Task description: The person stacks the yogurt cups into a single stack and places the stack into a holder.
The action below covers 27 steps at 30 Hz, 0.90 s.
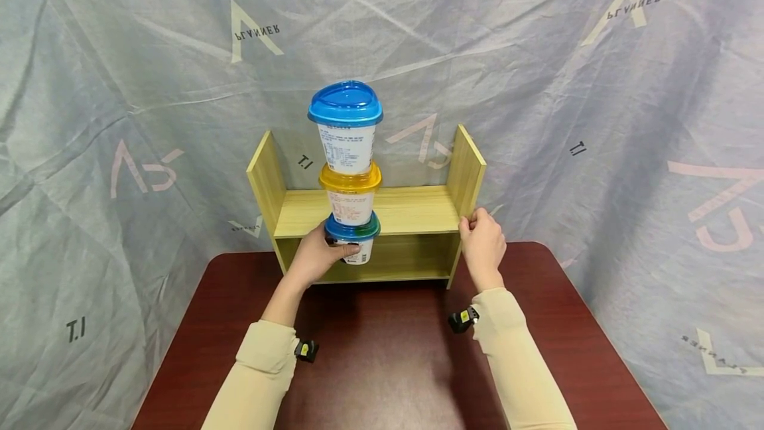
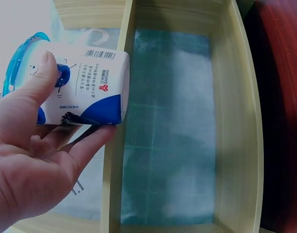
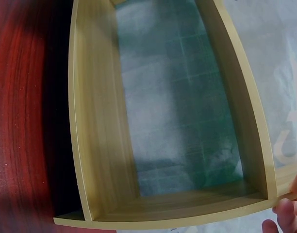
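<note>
My left hand (image 1: 313, 256) grips the lowest of three stacked white tubs, its thumb across the front. This bottom tub (image 2: 97, 80) has a blue lid and a printed label with a barcode. On top of it stands a smaller-looking tub with a yellow lid (image 1: 351, 180), and above that a tub with a bright blue lid (image 1: 346, 105). The stack is held up in front of a light wooden shelf (image 1: 412, 208). At the shelf's right side panel (image 1: 468, 171), my right hand (image 1: 483, 244) pinches the edge with thumb and fingers, partly cut off in the right wrist view.
The two-level shelf stands at the back of a dark red table (image 1: 382, 357), with side panels rising above its upper board. A grey printed cloth (image 1: 418, 32) hangs behind and around the table.
</note>
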Motion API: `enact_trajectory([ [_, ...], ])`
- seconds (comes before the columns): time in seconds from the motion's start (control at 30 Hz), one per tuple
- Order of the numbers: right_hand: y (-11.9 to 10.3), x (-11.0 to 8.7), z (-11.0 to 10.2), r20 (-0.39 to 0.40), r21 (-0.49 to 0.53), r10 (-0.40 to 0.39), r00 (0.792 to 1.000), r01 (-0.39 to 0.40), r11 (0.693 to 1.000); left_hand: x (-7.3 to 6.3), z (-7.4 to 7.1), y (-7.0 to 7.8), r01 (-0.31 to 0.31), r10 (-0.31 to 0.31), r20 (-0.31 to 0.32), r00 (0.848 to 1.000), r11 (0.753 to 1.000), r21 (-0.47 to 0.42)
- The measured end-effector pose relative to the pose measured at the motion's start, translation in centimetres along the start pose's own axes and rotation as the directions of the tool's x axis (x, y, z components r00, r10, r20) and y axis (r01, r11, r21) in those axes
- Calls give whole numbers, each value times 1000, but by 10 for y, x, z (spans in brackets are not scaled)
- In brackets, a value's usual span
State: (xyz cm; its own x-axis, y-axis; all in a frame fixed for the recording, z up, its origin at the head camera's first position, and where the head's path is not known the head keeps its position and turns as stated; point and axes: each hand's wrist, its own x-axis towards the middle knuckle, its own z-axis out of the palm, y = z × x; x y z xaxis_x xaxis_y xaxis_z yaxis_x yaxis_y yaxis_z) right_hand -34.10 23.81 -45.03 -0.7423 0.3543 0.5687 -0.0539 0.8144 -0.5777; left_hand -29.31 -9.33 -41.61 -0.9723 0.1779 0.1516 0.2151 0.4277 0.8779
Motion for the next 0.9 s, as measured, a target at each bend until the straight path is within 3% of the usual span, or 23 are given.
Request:
enact_trajectory([
  [0.37,-1,0,-1,1,-3,1,1000,-1,1000,5,-1,9,-37,37,4,999,999,24],
  [0.9,-1,-1,-1,0,4,-7,1000,7,1000,9,-2,15,-29,28,15,999,999,30],
])
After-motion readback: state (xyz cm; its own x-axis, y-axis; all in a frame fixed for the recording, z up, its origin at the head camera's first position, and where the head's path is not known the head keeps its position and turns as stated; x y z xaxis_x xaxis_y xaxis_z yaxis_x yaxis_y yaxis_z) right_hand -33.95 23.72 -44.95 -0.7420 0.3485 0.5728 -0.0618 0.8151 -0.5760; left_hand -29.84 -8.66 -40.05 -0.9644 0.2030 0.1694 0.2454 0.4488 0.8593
